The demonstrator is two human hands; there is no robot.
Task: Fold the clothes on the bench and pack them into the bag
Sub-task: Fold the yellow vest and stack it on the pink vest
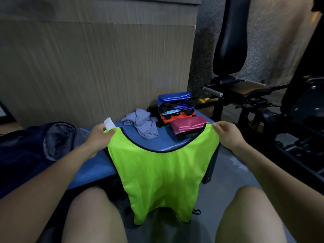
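Note:
A neon green vest point(161, 174) with black trim hangs spread out in front of me, above my knees. My left hand point(100, 135) pinches its left shoulder, where a white label sticks up. My right hand point(226, 134) pinches the right shoulder. Behind it lies the blue bench point(157, 142). On the bench sit a crumpled lavender cloth point(142, 125) and a stack of folded garments point(177, 111) in blue, black, orange and magenta. A dark navy bag point(40, 142) with a grey lining lies at the bench's left end.
A wood-panelled wall point(87, 67) stands behind the bench. Black gym equipment point(263, 95) with a padded seat and handle fills the right side. Grey floor point(228, 172) shows below the bench end, between my bare knees.

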